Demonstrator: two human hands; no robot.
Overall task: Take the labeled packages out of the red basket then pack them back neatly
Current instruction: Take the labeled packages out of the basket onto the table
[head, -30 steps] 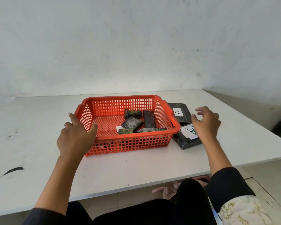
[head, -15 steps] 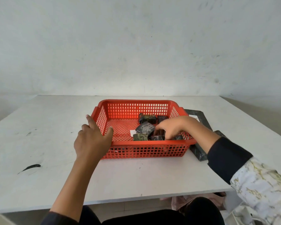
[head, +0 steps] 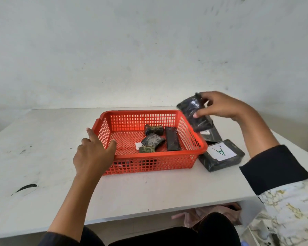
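Note:
The red basket [head: 149,164] stands in the middle of the white table. My left hand [head: 93,155] grips its near left corner, thumb over the rim. Inside lie several small dark wrapped packages [head: 154,140] and a long black one [head: 172,141], with a white label [head: 138,145] beside them. My right hand [head: 220,107] holds a black wrapped package [head: 194,112] in the air above the basket's right rim. To the right of the basket rests a black package labeled A [head: 220,155], and behind it a second flat black package [head: 212,135] with a white label.
The white table [head: 43,139] runs back to a plain white wall. A dark smear [head: 24,188] marks the table at the near left. Its front edge lies close to my lap, with pink cloth [head: 203,215] below it.
My right hand went into the basket, took one black package and lifted it out up and to the right. My left hand stayed on the basket's corner.

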